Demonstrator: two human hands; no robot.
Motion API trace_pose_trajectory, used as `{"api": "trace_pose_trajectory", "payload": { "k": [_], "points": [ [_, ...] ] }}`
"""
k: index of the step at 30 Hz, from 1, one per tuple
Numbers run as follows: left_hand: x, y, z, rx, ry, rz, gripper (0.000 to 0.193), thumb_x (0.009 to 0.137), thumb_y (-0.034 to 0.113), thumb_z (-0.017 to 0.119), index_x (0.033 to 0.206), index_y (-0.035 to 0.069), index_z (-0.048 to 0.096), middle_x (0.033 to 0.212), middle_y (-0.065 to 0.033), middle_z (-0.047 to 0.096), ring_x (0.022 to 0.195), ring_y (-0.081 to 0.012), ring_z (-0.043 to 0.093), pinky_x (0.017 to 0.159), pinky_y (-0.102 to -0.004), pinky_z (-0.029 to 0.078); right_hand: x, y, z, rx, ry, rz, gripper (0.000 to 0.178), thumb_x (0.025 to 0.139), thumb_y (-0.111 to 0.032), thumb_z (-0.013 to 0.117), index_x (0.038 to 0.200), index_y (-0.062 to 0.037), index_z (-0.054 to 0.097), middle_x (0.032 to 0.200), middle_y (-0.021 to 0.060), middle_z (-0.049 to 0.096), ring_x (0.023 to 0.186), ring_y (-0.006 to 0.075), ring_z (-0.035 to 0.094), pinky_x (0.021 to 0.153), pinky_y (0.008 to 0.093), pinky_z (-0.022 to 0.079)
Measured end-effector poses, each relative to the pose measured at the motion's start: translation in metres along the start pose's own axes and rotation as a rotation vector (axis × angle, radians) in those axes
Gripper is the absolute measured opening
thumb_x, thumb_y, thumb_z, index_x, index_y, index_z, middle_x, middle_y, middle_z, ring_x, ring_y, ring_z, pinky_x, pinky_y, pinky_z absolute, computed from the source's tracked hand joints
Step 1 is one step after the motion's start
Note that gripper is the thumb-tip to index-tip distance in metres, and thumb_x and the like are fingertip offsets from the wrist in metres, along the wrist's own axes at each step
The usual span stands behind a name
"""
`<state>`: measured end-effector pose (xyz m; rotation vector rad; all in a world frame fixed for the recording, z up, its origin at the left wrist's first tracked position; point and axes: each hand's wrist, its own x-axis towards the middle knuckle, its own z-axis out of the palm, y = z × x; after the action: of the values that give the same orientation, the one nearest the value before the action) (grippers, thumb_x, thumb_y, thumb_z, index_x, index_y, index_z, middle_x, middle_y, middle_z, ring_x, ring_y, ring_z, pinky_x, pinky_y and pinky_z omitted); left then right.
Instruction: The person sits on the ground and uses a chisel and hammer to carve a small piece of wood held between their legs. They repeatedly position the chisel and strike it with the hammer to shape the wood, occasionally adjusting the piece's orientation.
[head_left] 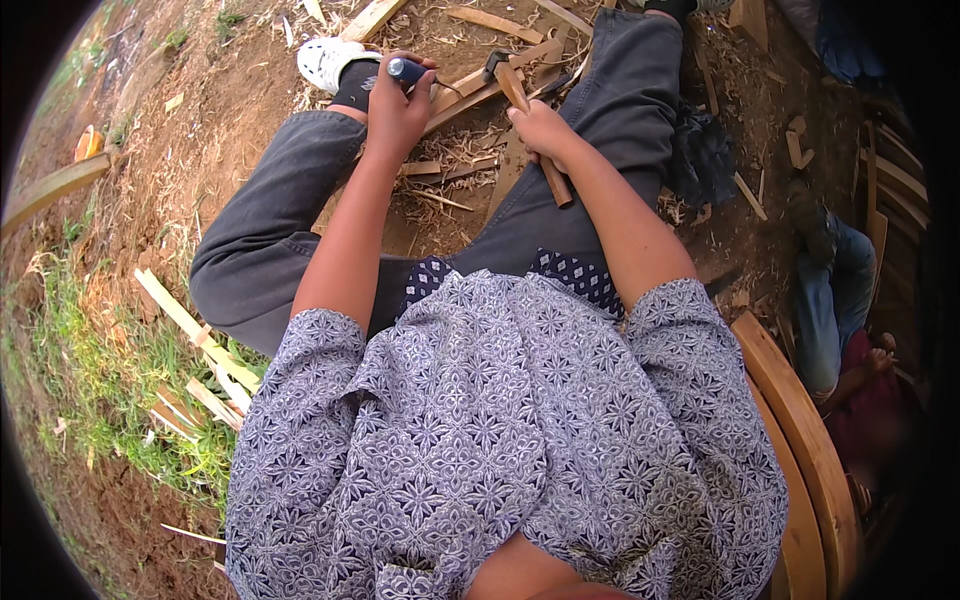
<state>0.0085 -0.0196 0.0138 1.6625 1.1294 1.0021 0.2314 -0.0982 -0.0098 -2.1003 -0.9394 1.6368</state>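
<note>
My left hand [400, 112] is wrapped round a chisel [405, 70] with a dark blue handle and a pale metal cap. Its thin dark shaft slants toward a narrow length of wood [485, 92] on the ground between my legs; the tip is too small to make out. In my right hand [545, 132] is a hammer [512, 82], gripped by its wooden handle. The dark hammer head points away from me, to the right of the chisel and apart from it. The handle's butt end hangs over my right thigh.
Wood shavings and offcuts [495, 22] litter the brown soil. Split wood strips [195, 325] lie on grass at left. A curved wooden piece [800, 430] stands close at my right. Beyond it is another person in blue jeans [835, 310]. Dark crumpled plastic [703, 155] lies beside my right leg.
</note>
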Motion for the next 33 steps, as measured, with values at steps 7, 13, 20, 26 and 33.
{"api": "trace_pose_trajectory", "payload": {
  "k": [7, 13, 20, 26, 33],
  "points": [
    [0.0, 0.005, 0.001, 0.024, -0.097, 0.036, 0.025, 0.099, 0.005, 0.068, 0.119, 0.003, 0.053, 0.107, -0.0116, 0.074, 0.101, -0.0181, 0.073, 0.084, -0.0309, 0.058, -0.003, -0.003, -0.001, -0.005, -0.002, 0.009, 0.05, 0.105, -0.029, 0.053, 0.133, 0.0128, 0.048, 0.08, 0.0119, 0.062, 0.056, 0.0213, 0.061, 0.051, 0.0386, 0.05],
    [-0.004, 0.016, 0.006, 0.061, -0.127, 0.028, 0.026, 0.098, 0.003, 0.068, 0.119, 0.003, 0.053, 0.107, -0.0126, 0.074, 0.101, -0.0195, 0.073, 0.085, -0.0314, 0.058, -0.003, -0.003, -0.002, 0.019, -0.01, 0.02, 0.05, 0.106, -0.029, 0.053, 0.134, 0.0126, 0.047, 0.079, 0.0113, 0.061, 0.055, 0.0205, 0.06, 0.05, 0.0385, 0.049],
    [-0.005, 0.02, 0.005, 0.08, -0.116, 0.009, 0.024, 0.099, 0.004, 0.068, 0.118, 0.004, 0.054, 0.106, -0.0128, 0.075, 0.102, -0.0208, 0.074, 0.084, -0.0329, 0.057, -0.005, -0.004, -0.001, 0.016, -0.004, 0.019, 0.051, 0.105, -0.028, 0.053, 0.135, 0.0132, 0.047, 0.078, 0.0111, 0.061, 0.053, 0.0208, 0.059, 0.051, 0.0385, 0.049],
    [-0.006, 0.018, 0.006, 0.076, -0.102, 0.036, 0.024, 0.099, 0.005, 0.069, 0.12, 0.005, 0.057, 0.109, -0.0096, 0.075, 0.095, -0.0148, 0.071, 0.08, -0.0279, 0.055, -0.005, -0.003, 0.0, 0.026, -0.019, 0.019, 0.03, 0.108, -0.03, 0.05, 0.109, -0.0006, 0.048, 0.079, 0.004, 0.05, 0.053, 0.012, 0.049, 0.046, 0.031, 0.044],
    [-0.002, 0.022, 0.007, 0.101, -0.113, 0.082, 0.023, 0.099, 0.005, 0.068, 0.119, 0.004, 0.057, 0.107, -0.0099, 0.075, 0.094, -0.0145, 0.071, 0.079, -0.0282, 0.055, -0.004, -0.003, -0.001, 0.048, -0.016, 0.023, 0.035, 0.107, -0.03, 0.051, 0.117, 0.0039, 0.048, 0.079, 0.0068, 0.054, 0.054, 0.0149, 0.052, 0.048, 0.0335, 0.046]
  ]
}}
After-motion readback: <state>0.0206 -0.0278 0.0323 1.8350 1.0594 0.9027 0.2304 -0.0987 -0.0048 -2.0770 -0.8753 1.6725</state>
